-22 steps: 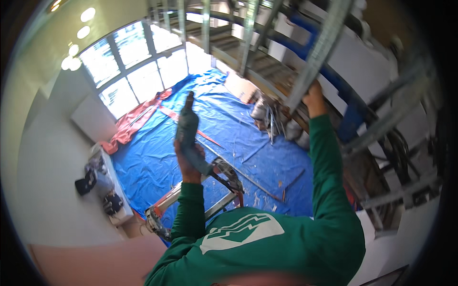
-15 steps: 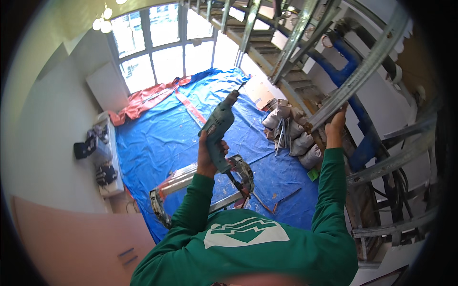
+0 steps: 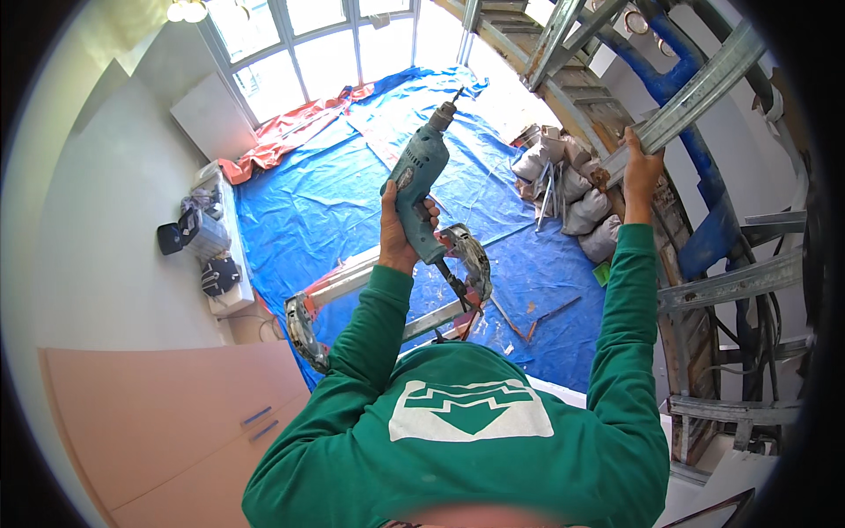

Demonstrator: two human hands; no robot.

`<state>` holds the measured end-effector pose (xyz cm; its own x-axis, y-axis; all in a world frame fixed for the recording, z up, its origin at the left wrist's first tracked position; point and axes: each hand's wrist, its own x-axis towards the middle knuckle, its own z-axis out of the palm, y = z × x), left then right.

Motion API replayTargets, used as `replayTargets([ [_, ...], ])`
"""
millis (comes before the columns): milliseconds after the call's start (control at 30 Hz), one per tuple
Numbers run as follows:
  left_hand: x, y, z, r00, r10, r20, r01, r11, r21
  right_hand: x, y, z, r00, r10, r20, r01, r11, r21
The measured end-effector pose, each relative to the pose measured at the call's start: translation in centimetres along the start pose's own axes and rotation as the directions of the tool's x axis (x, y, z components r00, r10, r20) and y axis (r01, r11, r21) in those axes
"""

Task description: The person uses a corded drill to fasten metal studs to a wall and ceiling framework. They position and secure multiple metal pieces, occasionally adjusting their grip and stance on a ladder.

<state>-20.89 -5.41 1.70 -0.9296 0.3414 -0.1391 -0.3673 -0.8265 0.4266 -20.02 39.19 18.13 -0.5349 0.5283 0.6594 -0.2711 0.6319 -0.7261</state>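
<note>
Drill (image 3: pixel 418 169) in your left hand (image 3: pixel 398 236), metal bar (image 3: pixel 700 95) in your right hand (image 3: pixel 642 180).
Your left fingers wrap around the drill's handle (image 3: pixel 421 236), and its thin bit (image 3: pixel 457 95) sticks out ahead of them. Your right fingers hold the metal bar. Grip both snugly, and point that thin bit well away from your right fingers.

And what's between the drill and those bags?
In the head view, the blue tarp shows between the corded drill and the stuffed bags, spread lower than the drill.
</note>
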Motion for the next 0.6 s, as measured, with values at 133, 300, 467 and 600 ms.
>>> replayTargets([
  [133,-0.05,-0.19,-0.29,1.000,-0.010,0.003,0.010,1.000,-0.028,0.05,-0.03,-0.21,0.999,0.045,0.027,-0.044,0.999,-0.021],
  [300,-0.01,-0.33,-0.31,1.000,-0.013,-0.002,0.013,0.999,-0.035,0.24,0.63,-0.23,0.996,0.086,0.013,-0.087,0.996,0.029],
  [467,-0.10,-0.31,-0.10,1.000,0.003,-0.003,-0.003,1.000,-0.022,0.31,0.89,-0.05,0.999,0.049,0.014,-0.050,0.995,0.081],
  [600,0.09,-0.14,-0.36,1.000,0.000,-0.027,0.000,1.000,0.000,0.37,0.87,-0.02,0.998,0.051,0.031,-0.054,0.991,0.123],
])
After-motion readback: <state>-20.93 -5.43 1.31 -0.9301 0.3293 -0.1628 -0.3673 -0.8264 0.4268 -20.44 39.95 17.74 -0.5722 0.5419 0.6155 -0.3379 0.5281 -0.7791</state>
